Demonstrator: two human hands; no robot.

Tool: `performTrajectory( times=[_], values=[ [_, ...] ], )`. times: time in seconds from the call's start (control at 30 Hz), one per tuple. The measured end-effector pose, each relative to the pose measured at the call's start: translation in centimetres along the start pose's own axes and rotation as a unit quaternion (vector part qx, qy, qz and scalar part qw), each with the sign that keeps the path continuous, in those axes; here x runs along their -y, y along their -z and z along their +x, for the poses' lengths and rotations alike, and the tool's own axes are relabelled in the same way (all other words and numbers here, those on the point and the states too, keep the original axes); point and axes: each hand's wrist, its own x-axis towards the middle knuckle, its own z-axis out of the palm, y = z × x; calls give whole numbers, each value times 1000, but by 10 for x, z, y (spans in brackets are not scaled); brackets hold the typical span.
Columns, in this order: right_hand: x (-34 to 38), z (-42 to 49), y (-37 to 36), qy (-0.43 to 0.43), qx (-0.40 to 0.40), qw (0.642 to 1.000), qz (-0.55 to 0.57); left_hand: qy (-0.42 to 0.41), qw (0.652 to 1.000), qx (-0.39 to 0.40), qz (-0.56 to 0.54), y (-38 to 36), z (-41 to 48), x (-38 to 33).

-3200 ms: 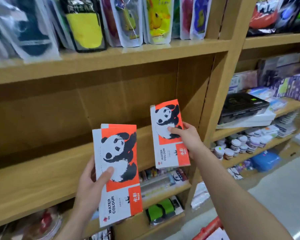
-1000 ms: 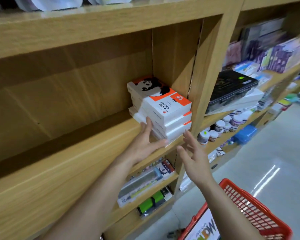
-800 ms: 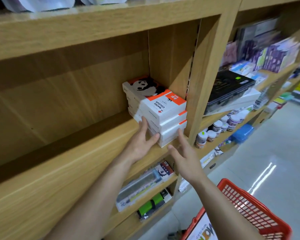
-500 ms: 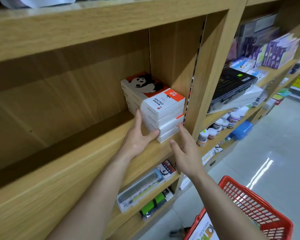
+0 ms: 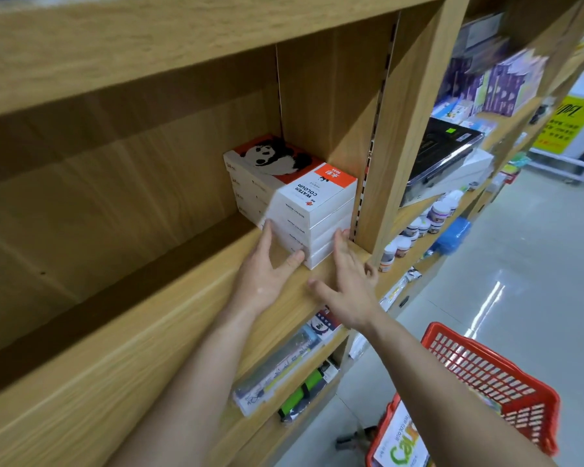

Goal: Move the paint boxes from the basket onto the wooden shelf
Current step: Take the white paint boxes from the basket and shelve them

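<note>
Pressing both open hands against the stack of paint boxes (image 5: 294,193) on the wooden shelf (image 5: 189,318). The stack is the landmark: four boxes, as far as I can count, lying flat one on another, panda print and "WATER COLOUR" on the top lid.

Left hand (image 5: 267,271): fingers spread, flat against the stack's left side, thumb touching the lowest box's front corner. Grip wide, holding nothing.

Right hand (image 5: 348,281): palm open, fingertips touching the stack's front face low down, thumb out to the left. Grip wide too, nothing enclosed.

Stack stands at the shelf's right end, close beside the upright divider (image 5: 385,156), near the front edge. To the left of the stack the shelf board runs bare.

Below and right of the stack, well apart: red basket (image 5: 506,375), with a printed card or box showing at its near end; I cannot tell which. Small jars (image 5: 415,230) right of the stack, past the divider, one shelf lower.
</note>
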Motion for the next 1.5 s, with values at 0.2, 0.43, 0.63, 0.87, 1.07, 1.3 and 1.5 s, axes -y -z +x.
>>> performTrajectory(
  times=[0.2,0.43,0.63,0.87,1.07,1.3,1.5],
  values=[
    [-23,-27,42,25,24,999,32,-61,996,-17,66,-9,-70,-21],
    [-158,-128,76,-110,-7,993,33,-68,989,98,88,-119,-129,-31],
    [-308,-220,53,-314,39,948,20,43,950,256,172,-260,-140,39],
    [-424,-241,-57,-386,140,911,32,98,938,262,202,-377,-125,155],
    [-486,-200,-128,-345,131,929,-22,32,966,225,124,-432,-112,212],
    [-507,-201,-157,-316,163,931,-79,-40,979,174,98,-446,-118,231],
    [-525,-194,-151,-331,154,930,-37,24,973,218,68,-441,-116,227]
  ],
)
